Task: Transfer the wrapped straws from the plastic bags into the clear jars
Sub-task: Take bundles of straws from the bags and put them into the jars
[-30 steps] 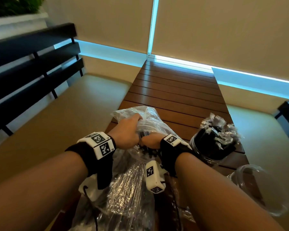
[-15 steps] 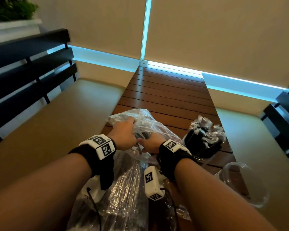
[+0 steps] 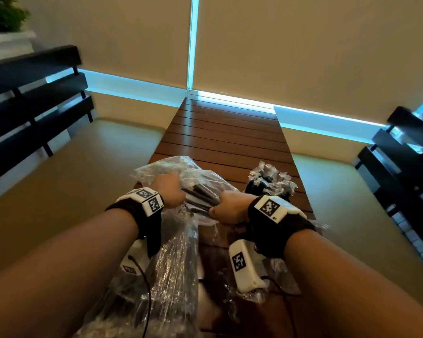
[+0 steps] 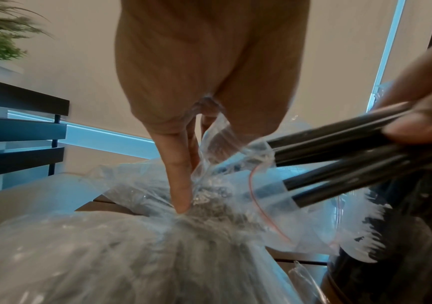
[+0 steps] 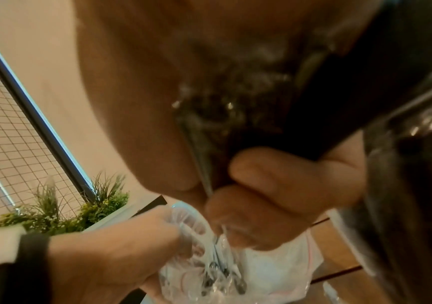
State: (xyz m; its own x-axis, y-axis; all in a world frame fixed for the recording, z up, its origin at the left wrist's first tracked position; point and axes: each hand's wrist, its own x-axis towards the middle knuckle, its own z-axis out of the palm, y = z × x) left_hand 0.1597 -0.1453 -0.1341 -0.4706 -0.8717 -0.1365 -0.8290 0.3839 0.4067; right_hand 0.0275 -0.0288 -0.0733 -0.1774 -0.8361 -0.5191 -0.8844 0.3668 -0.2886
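Note:
A clear plastic bag of black wrapped straws lies on the slatted wooden table, its mouth pointing away from me. My left hand grips the open mouth of the bag. My right hand holds a bundle of black straws half drawn out of the bag; the straws stick out to the right. A clear jar filled with wrapped straws stands just beyond my right wrist. In the right wrist view my curled fingers close round the straws.
Tan cushioned benches flank the narrow table on both sides. Dark slatted backrests stand at left and right. Loose plastic wrap lies under my right forearm. The far half of the table is bare wood.
My right hand has pulled the straw bundle rightward, partly out of the bag, while my left hand keeps its hold on the bag mouth. The camera has tilted; the empty jar is out of view.

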